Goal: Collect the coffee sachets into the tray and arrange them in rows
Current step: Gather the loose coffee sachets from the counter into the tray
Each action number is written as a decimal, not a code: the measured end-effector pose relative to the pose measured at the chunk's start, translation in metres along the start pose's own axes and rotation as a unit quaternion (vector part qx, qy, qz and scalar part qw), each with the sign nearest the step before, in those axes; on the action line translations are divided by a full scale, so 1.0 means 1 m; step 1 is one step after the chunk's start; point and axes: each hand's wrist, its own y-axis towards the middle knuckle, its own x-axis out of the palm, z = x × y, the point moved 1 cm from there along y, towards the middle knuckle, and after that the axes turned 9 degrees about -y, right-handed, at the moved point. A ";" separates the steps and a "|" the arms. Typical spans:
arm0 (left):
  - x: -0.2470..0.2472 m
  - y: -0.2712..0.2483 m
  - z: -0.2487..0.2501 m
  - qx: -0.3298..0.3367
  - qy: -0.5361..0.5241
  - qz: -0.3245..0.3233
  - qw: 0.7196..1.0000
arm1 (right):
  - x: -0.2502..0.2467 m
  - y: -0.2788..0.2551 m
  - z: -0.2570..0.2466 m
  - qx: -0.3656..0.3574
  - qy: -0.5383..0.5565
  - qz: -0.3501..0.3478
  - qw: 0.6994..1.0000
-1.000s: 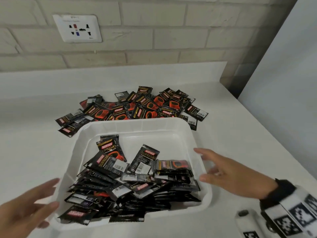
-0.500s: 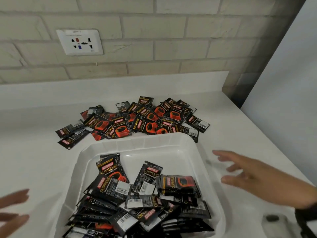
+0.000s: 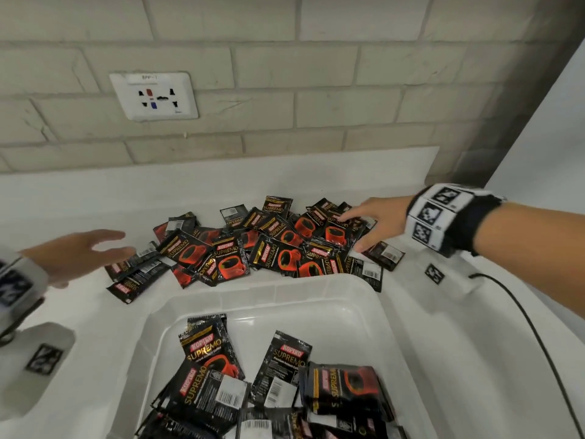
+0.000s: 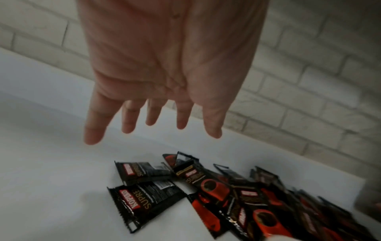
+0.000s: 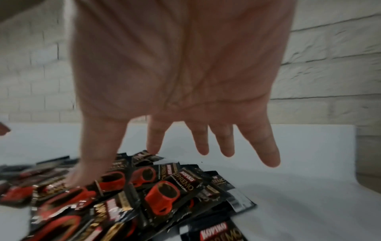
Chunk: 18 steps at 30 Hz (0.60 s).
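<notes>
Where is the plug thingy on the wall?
In the head view, the white wall socket plate sits on the pale brick wall, upper left, above the pile of black-and-red coffee sachets on the white counter.

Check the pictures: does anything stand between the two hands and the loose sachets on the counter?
Nothing visible does. The left hand and right hand are open at either end of the sachet pile, bare counter below.

"KOPIKO SUPREMO" — on the sachets [image 3: 207,350]
</notes>
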 end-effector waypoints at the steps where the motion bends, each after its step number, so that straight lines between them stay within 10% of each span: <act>1: 0.004 0.010 0.012 -0.028 0.027 -0.009 0.999 | -0.004 0.010 -0.003 0.002 -0.008 -0.011 1.000; 18: 0.068 0.036 0.067 -0.032 0.246 -0.130 0.960 | 0.006 0.086 -0.028 -0.021 -0.085 -0.067 0.994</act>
